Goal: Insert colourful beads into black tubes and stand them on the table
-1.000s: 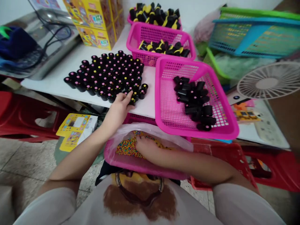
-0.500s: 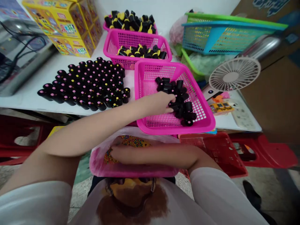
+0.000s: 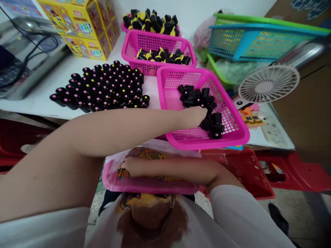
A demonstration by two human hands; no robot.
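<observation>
My left hand (image 3: 194, 116) reaches across into the near pink basket (image 3: 207, 143). Its fingers curl down onto the pile of black tubes (image 3: 196, 96) lying there, closed round one of them. My right hand (image 3: 133, 166) rests in the pink basket on my lap (image 3: 144, 187). That basket is lined with a clear bag and holds small coloured beads (image 3: 148, 153). The right fingertips are bunched and dug into the beads at the left. Many black tubes with pink and yellow tops (image 3: 103, 86) stand packed together on the white table (image 3: 38, 100).
Two more pink baskets (image 3: 157, 43) (image 3: 178, 33) with black and yellow pieces sit behind. Yellow boxes (image 3: 82, 24) stand at the back left. A blue basket (image 3: 258, 41) and a white fan (image 3: 269, 84) are at the right, red crates (image 3: 240, 168) below.
My left hand left the standing tubes on the table and crossed right into the near pink basket, then pushed further in among the loose tubes. My right hand stayed in the beads.
</observation>
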